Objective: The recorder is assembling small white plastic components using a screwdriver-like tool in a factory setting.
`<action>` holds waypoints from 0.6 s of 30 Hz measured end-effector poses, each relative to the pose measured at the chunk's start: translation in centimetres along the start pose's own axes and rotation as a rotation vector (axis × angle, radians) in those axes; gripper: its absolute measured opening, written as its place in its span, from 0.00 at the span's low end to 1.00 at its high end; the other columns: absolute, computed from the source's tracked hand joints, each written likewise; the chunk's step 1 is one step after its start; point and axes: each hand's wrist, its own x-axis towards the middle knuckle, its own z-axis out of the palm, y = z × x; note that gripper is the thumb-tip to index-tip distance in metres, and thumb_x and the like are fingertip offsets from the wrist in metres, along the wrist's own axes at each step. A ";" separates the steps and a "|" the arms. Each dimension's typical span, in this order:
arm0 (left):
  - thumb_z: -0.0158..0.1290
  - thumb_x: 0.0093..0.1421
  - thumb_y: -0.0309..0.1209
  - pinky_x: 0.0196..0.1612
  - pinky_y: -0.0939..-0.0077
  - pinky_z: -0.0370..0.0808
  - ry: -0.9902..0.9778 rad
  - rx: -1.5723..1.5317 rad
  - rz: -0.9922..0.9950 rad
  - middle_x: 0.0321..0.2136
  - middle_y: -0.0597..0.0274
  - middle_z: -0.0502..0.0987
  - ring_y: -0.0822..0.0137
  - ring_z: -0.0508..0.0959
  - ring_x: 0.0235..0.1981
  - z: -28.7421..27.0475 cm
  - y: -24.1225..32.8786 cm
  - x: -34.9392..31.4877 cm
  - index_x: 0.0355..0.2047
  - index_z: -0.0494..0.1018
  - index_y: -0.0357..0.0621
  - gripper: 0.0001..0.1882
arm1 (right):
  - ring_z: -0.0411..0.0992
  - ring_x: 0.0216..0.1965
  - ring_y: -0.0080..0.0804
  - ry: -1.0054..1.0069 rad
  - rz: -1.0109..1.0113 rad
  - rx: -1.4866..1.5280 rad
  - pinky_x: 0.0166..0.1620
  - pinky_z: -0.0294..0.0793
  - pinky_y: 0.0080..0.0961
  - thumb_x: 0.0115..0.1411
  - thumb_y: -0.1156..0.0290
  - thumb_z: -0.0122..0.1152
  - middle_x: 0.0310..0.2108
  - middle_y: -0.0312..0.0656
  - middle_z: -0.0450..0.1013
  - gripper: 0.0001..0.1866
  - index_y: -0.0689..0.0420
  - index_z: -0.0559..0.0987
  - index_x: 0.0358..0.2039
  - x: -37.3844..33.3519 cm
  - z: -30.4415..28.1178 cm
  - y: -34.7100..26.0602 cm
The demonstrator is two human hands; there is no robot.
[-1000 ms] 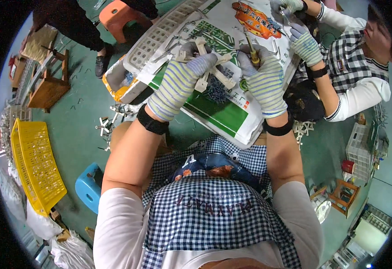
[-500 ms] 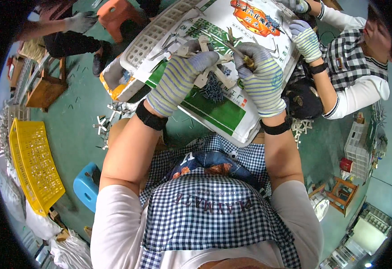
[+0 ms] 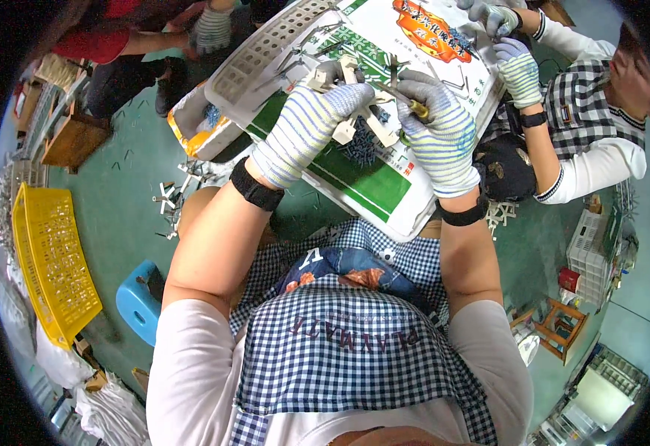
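Observation:
My left hand [image 3: 306, 123], in a striped knit glove, is closed on a white cross-shaped piece [image 3: 346, 132], its arms reaching out past my fingers. In my right hand [image 3: 440, 123], gloved alike, is a small hand tool with a yellowish handle [image 3: 419, 108] and a thin metal shaft pointing toward the piece; its exact kind is not plain. Tool and piece are close together over the white and green printed sack [image 3: 362, 186]. Just below the piece lies a pile of small dark screw-like parts [image 3: 362, 151]. My fingertips partly hide both held things.
The sack covers a white perforated crate [image 3: 239, 70]. At the right works a person with striped gloves [image 3: 520, 74]; another person's gloved hand [image 3: 212, 30] is at the upper left. A yellow basket [image 3: 56, 264] and blue stool [image 3: 140, 301] stand left. White pieces [image 3: 167, 197] litter the floor.
Both my hands have shifted slightly right, still holding the piece and the tool. The tool's handle has turned in my right hand. The person at upper left has moved a gloved hand to the right.

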 end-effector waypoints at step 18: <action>0.58 0.62 0.30 0.38 0.84 0.74 -0.100 0.202 -0.055 0.41 0.64 0.76 0.77 0.75 0.36 1.1 -1.0 -5.4 0.55 0.68 0.35 0.23 | 0.78 0.36 0.29 -0.310 0.418 0.330 0.43 0.77 0.26 0.57 0.60 0.71 0.35 0.45 0.81 0.21 0.60 0.81 0.46 -3.7 -3.0 -0.9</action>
